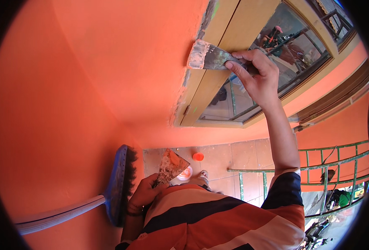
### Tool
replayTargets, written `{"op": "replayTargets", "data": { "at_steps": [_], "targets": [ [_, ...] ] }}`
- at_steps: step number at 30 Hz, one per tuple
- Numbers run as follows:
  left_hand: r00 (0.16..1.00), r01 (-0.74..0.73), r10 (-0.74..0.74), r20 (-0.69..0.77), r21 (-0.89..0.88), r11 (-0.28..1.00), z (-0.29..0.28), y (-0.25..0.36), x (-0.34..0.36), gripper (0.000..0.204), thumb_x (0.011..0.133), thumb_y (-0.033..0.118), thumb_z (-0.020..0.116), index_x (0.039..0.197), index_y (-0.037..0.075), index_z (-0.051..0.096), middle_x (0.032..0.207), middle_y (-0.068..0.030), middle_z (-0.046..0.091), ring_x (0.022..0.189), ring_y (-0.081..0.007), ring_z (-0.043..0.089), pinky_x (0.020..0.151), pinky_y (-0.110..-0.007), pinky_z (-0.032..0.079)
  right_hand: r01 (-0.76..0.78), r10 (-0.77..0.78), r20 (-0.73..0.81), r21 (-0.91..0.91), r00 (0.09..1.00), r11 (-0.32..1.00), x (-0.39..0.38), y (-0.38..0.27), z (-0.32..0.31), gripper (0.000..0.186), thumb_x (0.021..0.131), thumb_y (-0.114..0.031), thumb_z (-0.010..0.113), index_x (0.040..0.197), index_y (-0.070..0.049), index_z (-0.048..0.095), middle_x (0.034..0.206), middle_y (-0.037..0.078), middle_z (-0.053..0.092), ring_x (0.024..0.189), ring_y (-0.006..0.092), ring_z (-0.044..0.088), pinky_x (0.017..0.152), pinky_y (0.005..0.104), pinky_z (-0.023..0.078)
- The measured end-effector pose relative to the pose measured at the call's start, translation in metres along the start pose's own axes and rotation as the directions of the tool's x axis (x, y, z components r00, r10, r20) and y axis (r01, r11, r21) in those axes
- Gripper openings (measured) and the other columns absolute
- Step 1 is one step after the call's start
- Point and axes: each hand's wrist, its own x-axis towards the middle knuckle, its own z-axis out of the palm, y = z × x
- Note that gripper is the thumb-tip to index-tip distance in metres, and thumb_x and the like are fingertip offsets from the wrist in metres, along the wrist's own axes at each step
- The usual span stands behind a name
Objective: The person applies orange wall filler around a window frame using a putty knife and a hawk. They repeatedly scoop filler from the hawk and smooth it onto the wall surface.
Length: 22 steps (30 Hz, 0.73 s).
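Note:
My right hand (257,75) is raised with its fingers wrapped round a putty knife (217,57). Pale orange paste coats that blade's end, which lies at the seam where the orange wall (151,62) meets the tan window frame (207,89). Along this seam the edge is rough, with grey patches. Low by my waist, my left hand (144,191) grips a second, wider scraper (172,166), its blade smeared with orange and whitish paste. The left fingers are partly hidden behind the handle.
A blue broom (117,183) leans at the left wall, bristles toward my left hand. On the tiled floor (243,152) stand an orange cup (198,156) and a tub of orange paste (185,173). A green metal ladder (255,170) lies across the right side.

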Motion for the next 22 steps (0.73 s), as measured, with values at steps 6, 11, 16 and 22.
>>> {"op": "replayTargets", "data": {
  "at_steps": [6, 11, 16, 22],
  "targets": [
    [1.0, 0.019, -0.02, -0.005, -0.021, 1.0, 0.001, -0.004, -0.004, 0.027, 0.088, 0.015, 0.07, 0.105, -0.003, 0.06, 0.09, -0.0056, 0.066, 0.085, -0.0072, 0.056, 0.074, -0.026, 0.048, -0.016, 0.017, 0.006, -0.06, 1.0, 0.998, 0.007, -0.01, -0.006, 0.023, 0.076, -0.006, 0.081, 0.096, -0.001, 0.069, 0.085, 0.006, 0.068, 0.078, 0.0152, 0.065, 0.07, 0.0255, 0.051],
    [0.999, 0.046, -0.046, -0.01, 0.027, 0.999, 0.0, -0.002, -0.007, 0.028, 0.087, 0.016, 0.07, 0.105, -0.003, 0.06, 0.089, -0.0048, 0.065, 0.084, -0.0069, 0.055, 0.073, -0.025, 0.048, -0.052, 0.049, -0.034, -0.085, 0.998, 0.995, 0.006, -0.015, -0.007, 0.022, 0.074, -0.006, 0.082, 0.092, -0.001, 0.071, 0.084, 0.006, 0.068, 0.076, 0.0138, 0.065, 0.068, 0.0253, 0.051],
    [1.0, -0.015, 0.015, -0.014, -0.026, 1.0, 0.0, -0.006, -0.007, 0.019, 0.087, 0.007, 0.068, 0.102, 0.0, 0.059, 0.083, -0.0003, 0.063, 0.073, -0.0039, 0.055, 0.059, -0.022, 0.045, -0.058, 0.048, -0.097, -0.113, 0.994, 0.992, 0.004, -0.012, -0.003, 0.017, 0.074, -0.009, 0.082, 0.088, -0.003, 0.072, 0.08, 0.005, 0.065, 0.069, 0.0145, 0.063, 0.06, 0.0262, 0.05],
    [0.999, -0.038, 0.038, -0.005, 0.007, 0.999, -0.003, -0.019, -0.001, 0.024, 0.088, 0.008, 0.068, 0.107, -0.001, 0.058, 0.088, -0.0021, 0.065, 0.076, -0.0049, 0.057, 0.063, -0.023, 0.047, -0.133, 0.12, -0.082, -0.175, 0.989, 0.976, -0.006, -0.015, -0.013, 0.014, 0.075, -0.003, 0.081, 0.088, -0.003, 0.074, 0.08, 0.006, 0.068, 0.073, 0.0153, 0.066, 0.069, 0.024, 0.054]
  ]
}}
